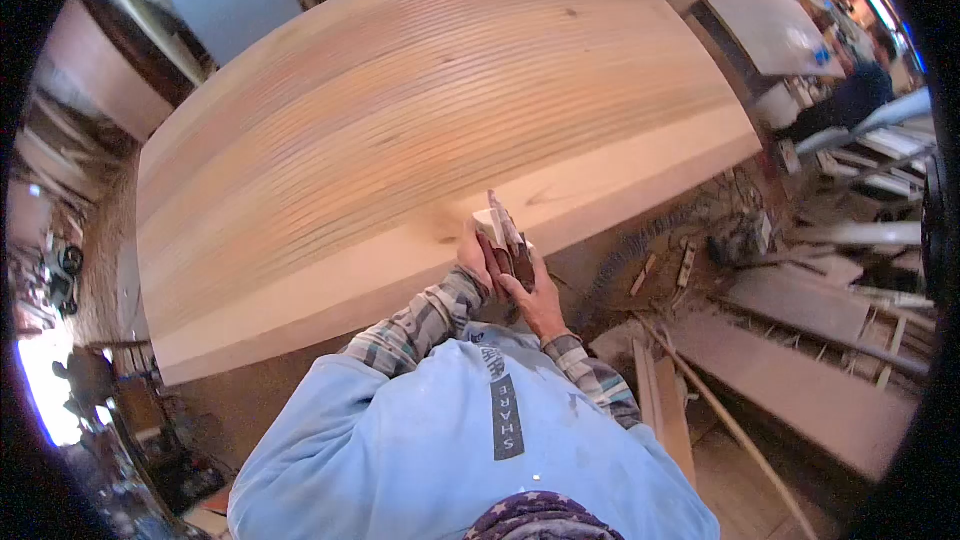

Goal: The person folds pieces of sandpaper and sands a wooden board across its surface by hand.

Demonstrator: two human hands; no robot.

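Note:
Close to my body, at the near edge of a large wooden panel [430, 110], both my hands come together. My left hand [472, 262] is closed around the left side of a folded reddish-brown sheet that looks like sandpaper [493, 258]. My right hand [541, 302] grips the same bundle from the right, thumb across it. A pale, worn strip [503, 224] sticks up out of the bundle, and a whitish piece [485, 221] shows beside it. The fingers hide how these pieces fit together. Fine parallel grooves run along most of the panel; its near strip looks smooth.
Boards and slats [800, 360] are piled at the lower right, with a long thin stick [725, 420] on the floor. Another pale panel [765, 15] lies at the upper right, near a person in dark clothing [850, 100]. Boards lean at the left.

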